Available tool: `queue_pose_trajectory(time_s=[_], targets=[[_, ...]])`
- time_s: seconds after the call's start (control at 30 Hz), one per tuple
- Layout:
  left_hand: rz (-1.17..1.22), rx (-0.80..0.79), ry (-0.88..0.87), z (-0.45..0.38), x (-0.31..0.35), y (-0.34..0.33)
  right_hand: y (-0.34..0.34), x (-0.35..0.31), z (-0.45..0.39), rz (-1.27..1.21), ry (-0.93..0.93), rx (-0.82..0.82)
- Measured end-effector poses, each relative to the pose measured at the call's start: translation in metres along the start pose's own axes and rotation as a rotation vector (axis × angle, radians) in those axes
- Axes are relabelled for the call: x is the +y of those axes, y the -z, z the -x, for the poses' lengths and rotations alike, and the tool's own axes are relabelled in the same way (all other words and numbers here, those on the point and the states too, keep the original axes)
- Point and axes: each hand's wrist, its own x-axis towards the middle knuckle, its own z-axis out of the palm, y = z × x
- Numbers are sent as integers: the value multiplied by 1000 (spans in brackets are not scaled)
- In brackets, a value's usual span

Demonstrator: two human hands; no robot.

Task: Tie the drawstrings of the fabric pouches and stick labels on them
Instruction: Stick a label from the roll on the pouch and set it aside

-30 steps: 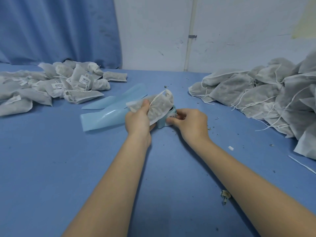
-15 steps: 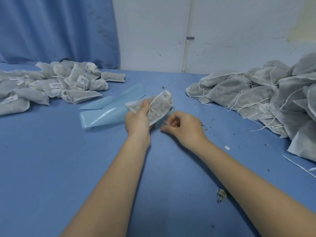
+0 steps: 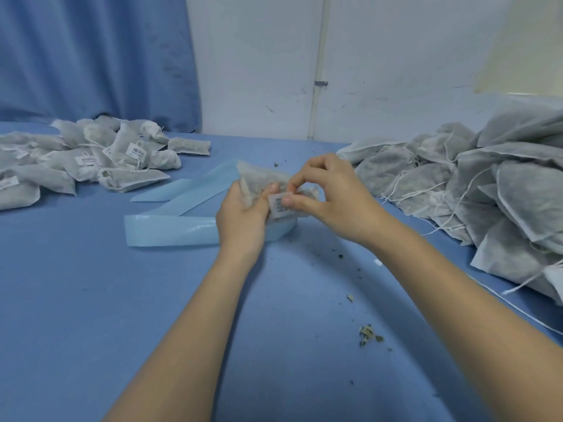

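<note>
Head view: left hand (image 3: 240, 217) gripping pouch (image 3: 262, 178) above table (image 3: 91, 300), kept raised and steady, probably to give firm backing for sticking. Right hand (image 3: 329, 193) pinching label (image 3: 281, 205) between thumb and forefinger, held against pouch front. Labelled pile (image 3: 91, 159) far left, unlabelled heap (image 3: 472, 184) right, likely sorted by progress.

The pouches (image 3: 502, 184) are pale grey with white drawstrings (image 3: 405, 196). The label (image 3: 280, 205) is white with black barcode stripes. The desk (image 3: 91, 315) and curtain (image 3: 91, 56) are blue, the backing strip (image 3: 170, 229) light blue.
</note>
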Motion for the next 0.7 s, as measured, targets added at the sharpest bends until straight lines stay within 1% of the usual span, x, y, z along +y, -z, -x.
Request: queue_pose_trajectory(time_s=[0.1, 0.2, 0.3, 0.33, 0.47, 0.53, 0.63, 0.7], targets=[[58, -63, 35, 7, 3, -2, 6, -1, -3, 17, -22, 46], [132, -80, 71, 10, 3, -3, 10, 0, -1, -40, -52, 56], [252, -159, 90, 11, 5, -1, 8, 1, -1, -95, -81, 81], [261, -189, 79, 12, 6, 0, 7, 2, -1, -125, -94, 95], [176, -267, 20, 15, 6, 0, 0, 8, -1, -302, -154, 140], [195, -294, 20, 16, 5, -2, -4, 11, -2, -376, -193, 187], [242, -328, 25, 17, 6, -3, -9, 15, 1, -562, -243, 291], [266, -331, 38, 18, 6, -5, -11, 18, 4, -633, -252, 322]])
